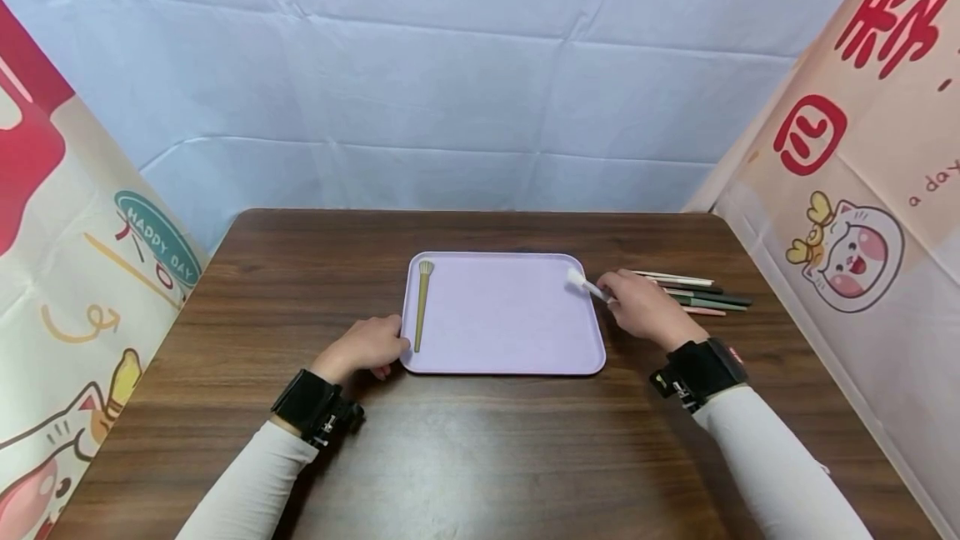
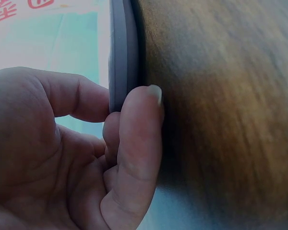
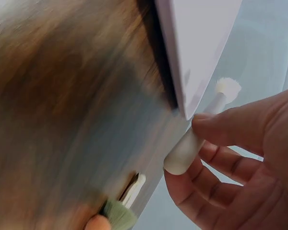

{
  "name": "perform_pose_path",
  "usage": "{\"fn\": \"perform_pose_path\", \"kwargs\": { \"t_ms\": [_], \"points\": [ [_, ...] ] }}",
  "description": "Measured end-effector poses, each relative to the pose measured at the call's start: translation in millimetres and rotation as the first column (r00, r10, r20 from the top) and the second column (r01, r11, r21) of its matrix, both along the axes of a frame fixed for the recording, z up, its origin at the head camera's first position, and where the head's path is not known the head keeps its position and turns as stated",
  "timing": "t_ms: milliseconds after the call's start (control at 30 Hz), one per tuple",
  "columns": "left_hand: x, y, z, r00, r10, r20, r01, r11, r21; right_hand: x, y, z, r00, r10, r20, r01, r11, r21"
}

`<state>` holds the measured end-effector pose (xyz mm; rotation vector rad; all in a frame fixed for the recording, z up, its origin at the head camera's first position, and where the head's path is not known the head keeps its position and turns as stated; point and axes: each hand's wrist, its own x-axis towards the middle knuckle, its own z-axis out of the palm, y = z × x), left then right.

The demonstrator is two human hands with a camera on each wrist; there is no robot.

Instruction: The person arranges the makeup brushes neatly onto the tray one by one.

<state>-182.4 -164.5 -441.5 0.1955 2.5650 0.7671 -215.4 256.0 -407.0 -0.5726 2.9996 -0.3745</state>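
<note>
A lilac rectangular tray (image 1: 502,315) lies on the table, and an olive-gold makeup brush (image 1: 422,307) rests inside along its left side, bristles toward the back. My left hand (image 1: 367,346) grips the tray's left edge near the front corner; in the left wrist view the thumb lies on the rim (image 2: 124,57) with curled fingers on the other side. With thumb and fingers, my right hand (image 1: 647,307) pinches a white makeup brush (image 3: 185,151) by its handle. Its fluffy pale bristles (image 1: 576,277) point left, over the tray's right edge.
Several makeup brushes (image 1: 708,302), white, dark, green and pinkish, lie together right of the tray, partly behind my right hand. In the right wrist view green bristles (image 3: 117,215) show below. A brown wooden table (image 1: 480,448) carries everything, with a pale cloth (image 1: 420,82) hanging behind it.
</note>
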Motion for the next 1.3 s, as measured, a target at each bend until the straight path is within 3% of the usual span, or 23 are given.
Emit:
{"fn": "perform_pose_path", "kwargs": {
  "t_ms": [367, 633, 967, 1300],
  "points": [
    [0.7, 0.0, -0.3, 1.0, 0.001, -0.001, -0.001, 1.0, 0.004, -4.4, -18.6, -0.2, 1.0, -0.009, 0.026, 0.008, 0.999, 0.047],
    [0.5, -0.7, -1.1, 1.0, 0.004, 0.002, -0.004, 1.0, 0.011, -8.3, -28.9, -2.8, 0.998, 0.055, 0.017, -0.055, 0.998, 0.006],
    [-1.1, 0.0, -3.8, 1.0, 0.004, 0.001, -0.004, 1.0, 0.004, -12.3, -49.3, -6.0, 0.996, 0.081, 0.035, -0.083, 0.996, 0.042],
    [-1.2, -0.3, -3.1, 1.0, 0.001, 0.0, -0.001, 1.0, -0.003, -13.1, -73.8, -8.6, 0.995, 0.095, -0.006, -0.095, 0.995, 0.011]
  ]
}}
